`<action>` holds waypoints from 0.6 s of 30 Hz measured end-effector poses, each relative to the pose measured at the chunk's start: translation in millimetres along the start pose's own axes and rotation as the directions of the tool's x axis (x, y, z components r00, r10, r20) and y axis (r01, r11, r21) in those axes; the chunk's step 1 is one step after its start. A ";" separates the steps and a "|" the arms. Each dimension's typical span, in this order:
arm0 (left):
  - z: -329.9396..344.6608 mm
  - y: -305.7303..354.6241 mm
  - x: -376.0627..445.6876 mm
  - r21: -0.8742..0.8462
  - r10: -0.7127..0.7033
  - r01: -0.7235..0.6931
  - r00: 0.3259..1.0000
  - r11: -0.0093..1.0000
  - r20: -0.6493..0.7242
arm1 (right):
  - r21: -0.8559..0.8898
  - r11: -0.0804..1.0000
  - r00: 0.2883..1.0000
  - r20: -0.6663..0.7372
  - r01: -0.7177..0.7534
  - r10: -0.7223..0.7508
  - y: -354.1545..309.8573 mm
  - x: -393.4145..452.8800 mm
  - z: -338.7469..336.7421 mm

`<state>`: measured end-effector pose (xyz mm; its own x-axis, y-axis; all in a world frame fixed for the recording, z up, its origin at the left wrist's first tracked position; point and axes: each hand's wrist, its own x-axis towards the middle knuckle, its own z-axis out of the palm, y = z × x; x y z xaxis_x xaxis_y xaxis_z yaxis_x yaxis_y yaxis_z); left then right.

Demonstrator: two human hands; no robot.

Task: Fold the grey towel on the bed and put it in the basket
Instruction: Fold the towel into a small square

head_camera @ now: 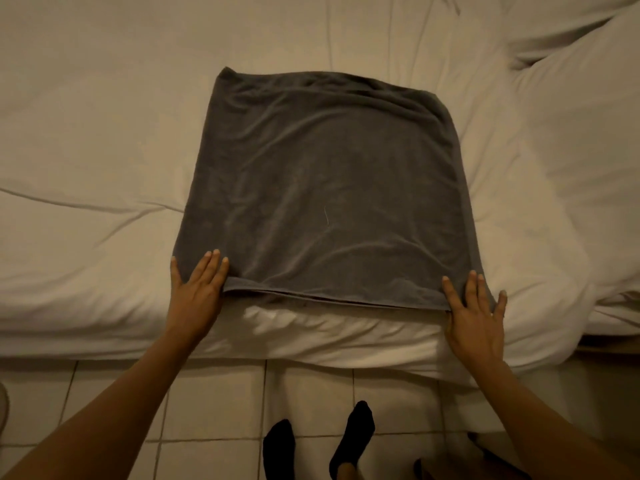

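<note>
Black-socked feet (318, 441) are seen at bottom centre, above which the grey towel (322, 188), judged soft, light and limp, is pressed onto the bed (86, 133) at its doubled near corners, the best hold, by spread flat fingers of left hand (195, 289) and right hand (476, 317).

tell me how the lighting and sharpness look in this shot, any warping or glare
Head view: dim, warm yellowish light, no glare; the grey towel reads dark with soft creases; a bright patch lies on the bed edge just below it; wide-angle bending curves the bed edge and floor tiles; both hands, left hand and right hand, look slightly soft.
</note>
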<state>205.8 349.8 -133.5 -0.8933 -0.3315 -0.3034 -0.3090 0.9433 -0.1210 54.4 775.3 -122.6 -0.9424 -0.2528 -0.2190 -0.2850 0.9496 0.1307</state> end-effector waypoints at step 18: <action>-50.6 -15.3 124.3 -0.034 -0.078 0.075 0.993 0.997 -0.085 | 0.062 0.997 0.998 -0.057 -0.038 0.041 -9.9 136.5 -40.6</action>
<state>83.0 294.8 -121.5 -0.8912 -0.4013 -0.2116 -0.3859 0.9158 -0.1114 -78.5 723.9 -114.5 -0.9617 -0.2237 -0.1582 -0.2380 0.9681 0.0785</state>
